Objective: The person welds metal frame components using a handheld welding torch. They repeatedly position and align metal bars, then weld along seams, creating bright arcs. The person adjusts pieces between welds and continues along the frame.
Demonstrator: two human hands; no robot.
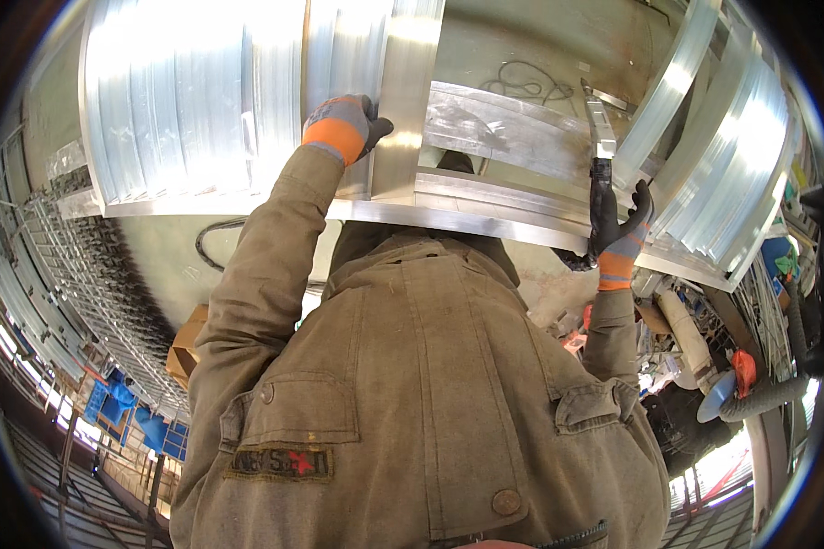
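My left hand (343, 128), in a grey and orange glove with black fingers, is on the pale metal slats (348, 55) of a metal frame. Its fingers curl down at a slat's edge, their tips partly hidden, and the thumb points right. Over the frame's near right rail is my gloved right hand (624, 236). It is around the black handle of a long tool (601, 128) with a narrow silver upper part. The tool points away from me; its exact kind is unclear. One finger stands apart from the handle.
The frame's near rail (485, 220) crosses in front of my body. A dark cable (526, 82) lies on the floor beyond the frame opening. Metal racks (92, 274) and a cardboard box (185, 343) stand left; hoses and clutter (696, 348) fill the right.
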